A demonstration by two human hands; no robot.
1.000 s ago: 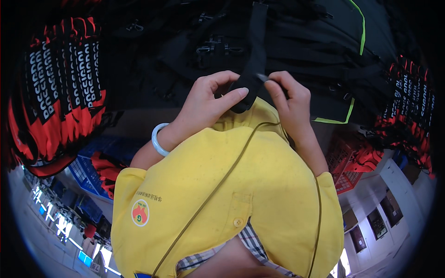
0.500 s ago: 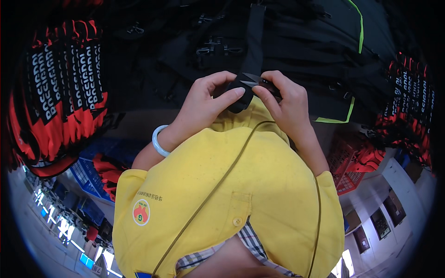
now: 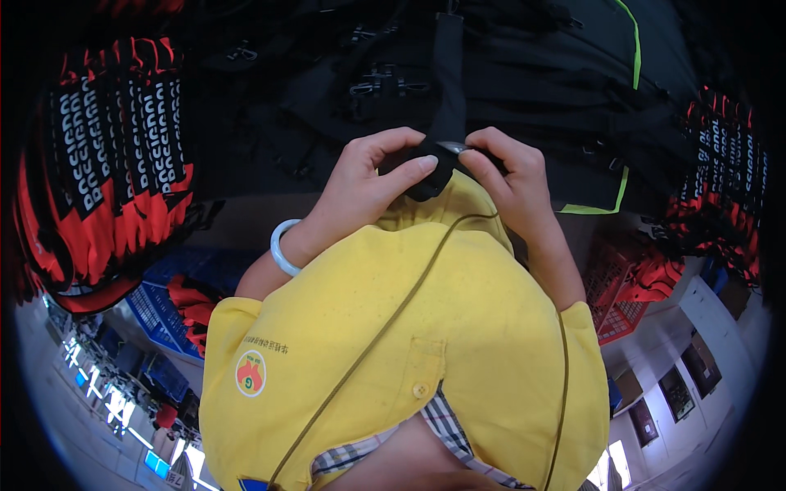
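My left hand (image 3: 370, 173) pinches a folded end of a wide black strap (image 3: 448, 78) between thumb and fingers. The strap runs away from me over a pile of black fabric pieces (image 3: 524, 123). In my right hand (image 3: 517, 178) is a small pair of thread snips (image 3: 451, 148), its pale blades laid against the strap next to my left fingertips. Its dark handles are mostly hidden by my fingers. Whatever lies right at the blade tips is too small to make out.
Metal clips (image 3: 377, 82) and bright yellow-green edging (image 3: 624, 190) show on the black pile. Red-and-black straps hang in bundles at left (image 3: 123, 147) and right (image 3: 729, 180). A blue crate (image 3: 155, 315) and a red crate (image 3: 606, 315) hold red pieces on either side of me.
The snips' blades, spread apart before, have come together and moved slightly right against the strap. My right hand shifted a little right; my left hand keeps its pinch.
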